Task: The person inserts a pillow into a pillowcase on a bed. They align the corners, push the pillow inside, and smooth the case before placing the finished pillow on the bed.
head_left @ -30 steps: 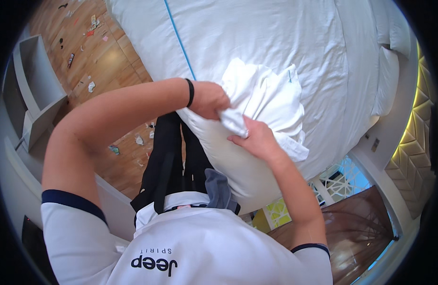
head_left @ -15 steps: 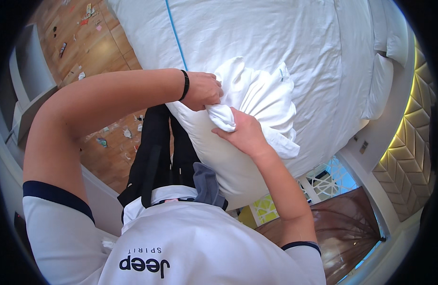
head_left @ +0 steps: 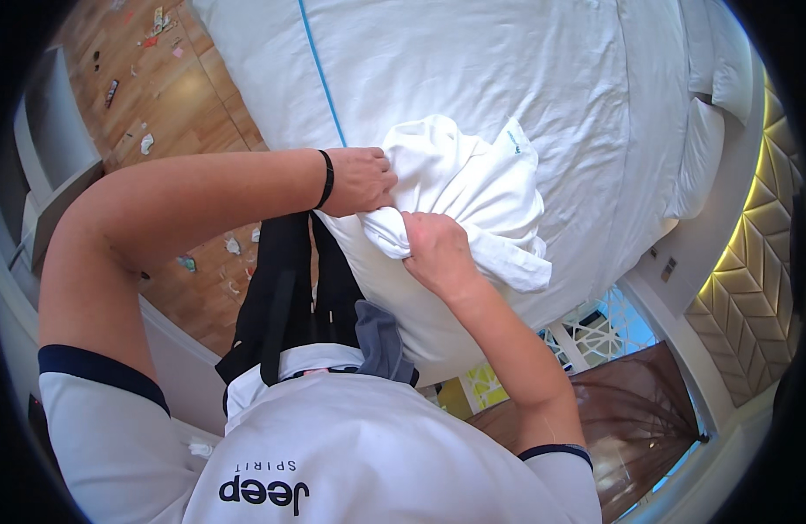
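A bunched white cloth [head_left: 486, 188] lies on the white bed near its close edge, its folds fanning out to the right; small blue-green marking shows at its far corner. My left hand [head_left: 361, 181], with a black band at the wrist, is closed on the cloth's left side. Just right of and nearer than it, my right hand [head_left: 440, 251] grips the same cloth. A twisted, rolled end of it bulges between the two hands. Most of the fingertips are hidden in the fabric or behind the hands.
The bed [head_left: 560, 70] fills the far side, with a blue cord [head_left: 323, 74] along it and pillows [head_left: 702, 157] at right. Litter [head_left: 147, 144] is scattered on the wood floor [head_left: 193, 105]. A brown plastic-like sheet [head_left: 634, 419] hangs at lower right. A grey cloth [head_left: 384, 336] hangs at my waist.
Both hands have shifted a little left and toward me, drawing the gripped end of the white cloth with them. Its far folds have slackened and spread differently.
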`<state>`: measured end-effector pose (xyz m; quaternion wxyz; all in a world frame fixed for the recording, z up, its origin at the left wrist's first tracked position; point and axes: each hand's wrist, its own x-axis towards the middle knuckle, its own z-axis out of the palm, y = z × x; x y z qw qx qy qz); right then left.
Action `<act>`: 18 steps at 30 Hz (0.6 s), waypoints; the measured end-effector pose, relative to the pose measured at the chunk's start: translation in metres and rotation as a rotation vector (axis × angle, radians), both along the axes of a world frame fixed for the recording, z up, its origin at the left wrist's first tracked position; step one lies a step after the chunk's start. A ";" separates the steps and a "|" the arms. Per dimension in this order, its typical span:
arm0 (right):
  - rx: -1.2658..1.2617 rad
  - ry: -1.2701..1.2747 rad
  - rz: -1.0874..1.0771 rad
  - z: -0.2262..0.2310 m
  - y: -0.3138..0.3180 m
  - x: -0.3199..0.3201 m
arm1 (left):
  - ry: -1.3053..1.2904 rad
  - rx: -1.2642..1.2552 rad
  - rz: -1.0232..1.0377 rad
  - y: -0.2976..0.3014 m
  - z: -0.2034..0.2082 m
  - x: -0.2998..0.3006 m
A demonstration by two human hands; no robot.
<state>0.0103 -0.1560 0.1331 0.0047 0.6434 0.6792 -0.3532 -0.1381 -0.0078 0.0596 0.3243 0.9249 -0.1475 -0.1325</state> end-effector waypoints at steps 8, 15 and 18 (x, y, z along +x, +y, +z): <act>-0.105 -0.063 -0.016 -0.004 0.006 -0.008 | -0.059 -0.063 -0.115 0.011 0.005 -0.010; -0.097 0.023 -0.034 -0.005 0.007 -0.012 | 0.081 0.098 -0.038 0.010 -0.005 -0.009; -0.149 0.041 0.005 0.002 0.007 -0.013 | 0.102 0.132 -0.111 0.012 0.003 -0.010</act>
